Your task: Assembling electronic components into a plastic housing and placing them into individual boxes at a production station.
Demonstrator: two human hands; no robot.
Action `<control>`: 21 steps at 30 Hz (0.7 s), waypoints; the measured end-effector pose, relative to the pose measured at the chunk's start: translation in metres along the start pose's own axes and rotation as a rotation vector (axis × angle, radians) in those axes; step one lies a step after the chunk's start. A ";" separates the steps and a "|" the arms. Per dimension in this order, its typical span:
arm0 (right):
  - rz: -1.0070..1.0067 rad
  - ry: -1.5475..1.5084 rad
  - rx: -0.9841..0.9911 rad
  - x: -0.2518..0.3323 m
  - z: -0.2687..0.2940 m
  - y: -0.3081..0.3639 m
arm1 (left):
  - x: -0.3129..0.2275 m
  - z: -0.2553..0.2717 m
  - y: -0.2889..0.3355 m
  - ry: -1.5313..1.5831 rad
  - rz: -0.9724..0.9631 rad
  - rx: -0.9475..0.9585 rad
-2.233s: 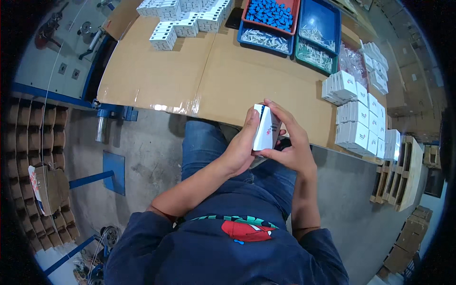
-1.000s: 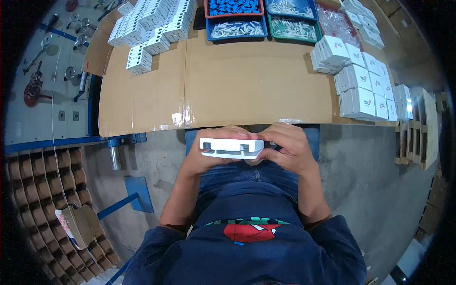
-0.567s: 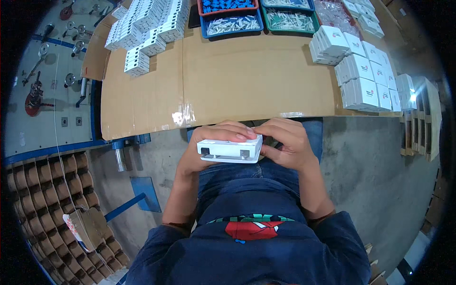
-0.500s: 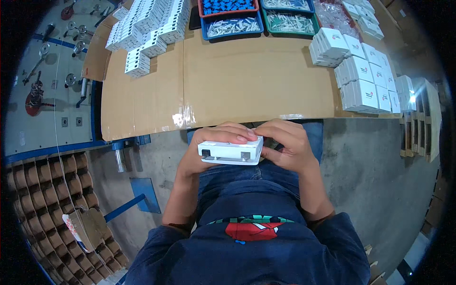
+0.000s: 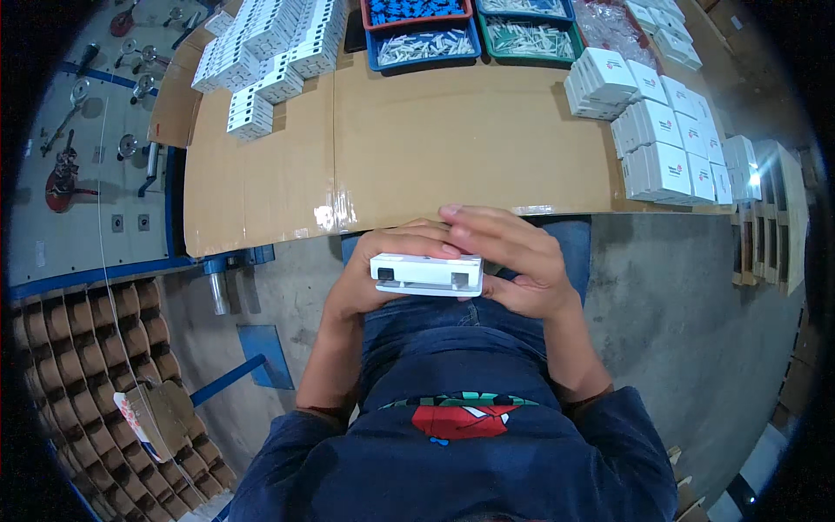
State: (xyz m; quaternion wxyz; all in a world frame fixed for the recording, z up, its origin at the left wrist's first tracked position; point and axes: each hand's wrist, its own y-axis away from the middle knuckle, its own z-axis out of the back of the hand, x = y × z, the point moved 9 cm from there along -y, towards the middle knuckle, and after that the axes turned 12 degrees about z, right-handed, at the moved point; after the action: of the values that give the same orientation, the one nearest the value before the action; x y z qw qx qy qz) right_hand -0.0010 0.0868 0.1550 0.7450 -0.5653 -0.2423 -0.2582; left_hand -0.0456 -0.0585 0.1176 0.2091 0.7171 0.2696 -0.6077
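A flat white plastic box [image 5: 422,272] is held in front of my body, just off the table's near edge. The side toward me has a dark square opening at its left and a paler one at its right, with a narrow gap along the lower edge. Wrapped round its left end is my left hand [image 5: 357,277], fingers across the top. My right hand [image 5: 529,268] is at the right end, its thumb by the lower corner. The fingers of that hand reach over the top, their tips slightly blurred. What the box contains is hidden.
On the cardboard-covered table [image 5: 417,148], similar white boxes [image 5: 283,52] stand stacked at far left. Printed white boxes [image 5: 665,165] are piled at right. At the back are a tray of blue parts [image 5: 416,10] and trays of white parts [image 5: 426,48].
My right fingers have lifted and stretched farther over the top of the box. The box has shifted slightly right and sits more level. My left hand keeps its hold.
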 end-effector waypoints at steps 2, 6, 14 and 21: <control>0.012 -0.022 0.032 0.001 -0.005 0.002 | 0.001 0.002 0.001 -0.036 -0.017 0.008; -0.035 -0.088 0.003 -0.001 -0.005 0.005 | 0.001 0.001 0.000 -0.106 -0.017 0.018; -0.090 -0.069 -0.020 -0.003 -0.007 0.008 | 0.007 0.005 0.000 -0.131 -0.028 0.006; -0.109 -0.064 -0.009 -0.005 -0.008 0.009 | 0.007 0.005 0.002 -0.134 -0.011 0.004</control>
State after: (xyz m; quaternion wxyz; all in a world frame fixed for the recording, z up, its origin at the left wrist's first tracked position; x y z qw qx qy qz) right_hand 0.0013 0.0812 0.1433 0.7192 -0.5625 -0.2953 -0.2815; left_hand -0.0472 -0.0617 0.1102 0.2216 0.6739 0.2577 -0.6560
